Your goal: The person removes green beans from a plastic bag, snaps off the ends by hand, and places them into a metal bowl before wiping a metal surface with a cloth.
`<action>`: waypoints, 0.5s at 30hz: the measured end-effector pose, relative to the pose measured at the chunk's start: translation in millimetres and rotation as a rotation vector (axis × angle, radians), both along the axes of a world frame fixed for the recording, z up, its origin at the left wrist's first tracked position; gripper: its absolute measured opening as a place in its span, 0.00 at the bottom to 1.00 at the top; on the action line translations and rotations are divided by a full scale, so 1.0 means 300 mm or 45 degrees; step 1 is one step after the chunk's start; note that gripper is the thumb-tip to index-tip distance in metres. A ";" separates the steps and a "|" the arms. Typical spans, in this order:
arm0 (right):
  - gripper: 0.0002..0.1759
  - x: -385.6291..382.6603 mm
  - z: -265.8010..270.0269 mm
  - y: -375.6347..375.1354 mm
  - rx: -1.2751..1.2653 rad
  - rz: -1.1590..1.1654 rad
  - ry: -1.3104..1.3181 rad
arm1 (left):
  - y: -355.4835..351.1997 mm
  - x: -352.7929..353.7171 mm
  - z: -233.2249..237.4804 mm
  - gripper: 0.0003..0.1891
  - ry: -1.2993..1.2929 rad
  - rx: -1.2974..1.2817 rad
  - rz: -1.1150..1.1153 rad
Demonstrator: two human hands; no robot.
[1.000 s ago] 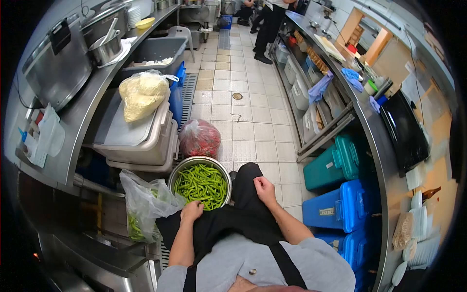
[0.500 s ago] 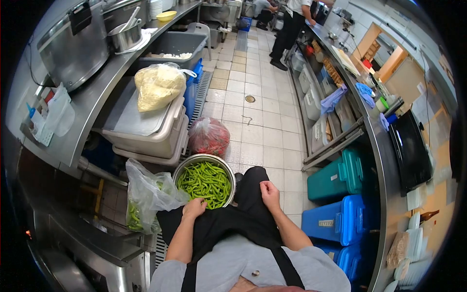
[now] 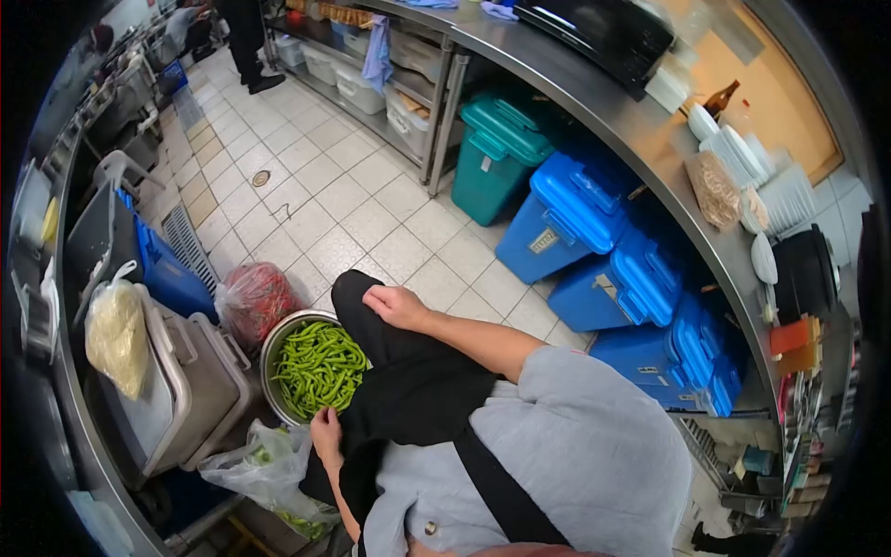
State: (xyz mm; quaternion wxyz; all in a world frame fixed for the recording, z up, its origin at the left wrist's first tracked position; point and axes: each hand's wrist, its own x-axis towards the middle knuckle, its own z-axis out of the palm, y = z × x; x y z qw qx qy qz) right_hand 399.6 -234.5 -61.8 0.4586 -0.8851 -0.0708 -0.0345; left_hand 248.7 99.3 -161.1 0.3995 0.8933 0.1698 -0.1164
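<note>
Your left hand (image 3: 327, 429) sits at the near rim of the metal bowl (image 3: 268, 358), knuckles up and fingers curled down toward the green beans (image 3: 317, 367). Whether it grips any of them, I cannot tell. Your right hand (image 3: 394, 304) lies palm down on your raised knee, on the black apron (image 3: 418, 390), with its fingers loosely spread and holding nothing.

The bowl stands on the tiled floor just in front of your knee, and the beans fill it nearly to the rim. Just beside your left hand, a clear plastic bag (image 3: 264, 469) with more greens inside slumps on the floor, touching the bowl's side. Beyond the bowl, a bag of red chillies (image 3: 252, 299) rests against it. Stacked grey lidded tubs (image 3: 195, 385) stand next to the bowl, with a bag of pale yellow food (image 3: 116, 336) on top of them.

Across the aisle, blue bins (image 3: 571, 209) and a teal bin (image 3: 497, 144) sit under a steel counter (image 3: 594, 93). Another person (image 3: 243, 37) stands far down the aisle.
</note>
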 end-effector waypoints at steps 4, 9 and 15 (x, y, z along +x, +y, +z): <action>0.15 0.001 0.012 -0.008 0.096 0.024 -0.038 | -0.011 0.013 0.013 0.20 0.201 0.145 -0.034; 0.13 -0.002 0.015 -0.007 0.071 0.028 -0.129 | 0.000 0.003 -0.022 0.21 0.200 0.183 -0.091; 0.13 0.003 0.008 -0.003 0.068 0.010 -0.098 | -0.021 0.002 0.054 0.19 -0.041 -0.099 0.006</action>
